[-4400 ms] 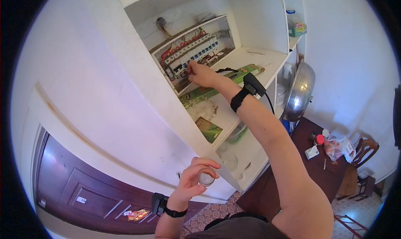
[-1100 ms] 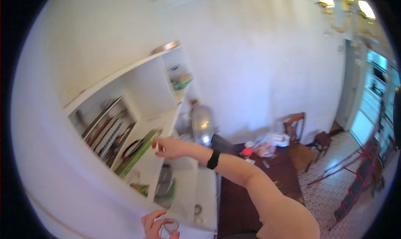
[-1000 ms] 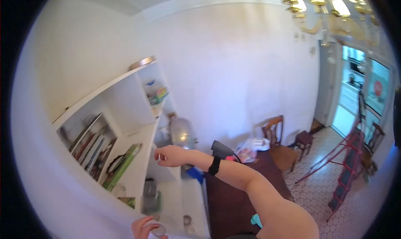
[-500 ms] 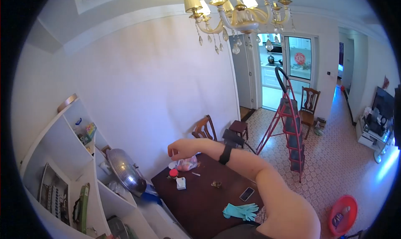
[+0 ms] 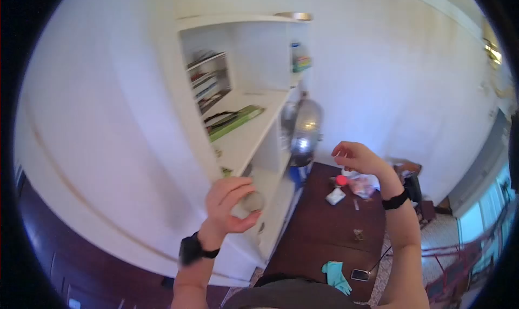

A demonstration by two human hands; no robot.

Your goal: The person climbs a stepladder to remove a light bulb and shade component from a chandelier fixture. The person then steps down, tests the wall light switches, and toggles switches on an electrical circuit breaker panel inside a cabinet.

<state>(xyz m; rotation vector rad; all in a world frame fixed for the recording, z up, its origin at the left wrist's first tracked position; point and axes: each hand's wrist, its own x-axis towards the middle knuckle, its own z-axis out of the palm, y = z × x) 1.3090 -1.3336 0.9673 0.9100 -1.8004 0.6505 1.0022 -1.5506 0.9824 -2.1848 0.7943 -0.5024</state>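
Note:
In my left hand (image 5: 230, 205) is a small round, pale glass-like object (image 5: 252, 201), gripped between thumb and fingers in front of the white shelf unit (image 5: 259, 147). Raised over the far end of the dark table (image 5: 324, 228), my right hand (image 5: 355, 156) has its fingers bent and apart, with nothing seen in it. Below that hand are a red-lidded jar (image 5: 341, 180), a white packet (image 5: 335, 196) and a pink plastic bag (image 5: 363, 186).
Teal gloves (image 5: 336, 277) and a phone (image 5: 360, 275) lie on the near part of the table. A shiny silver domed object (image 5: 307, 131) leans beside the shelves. The red ladder (image 5: 448, 266) stands at right.
The view has swung left toward the shelves. My left hand has come into view with the round object; my right hand now appears farther right.

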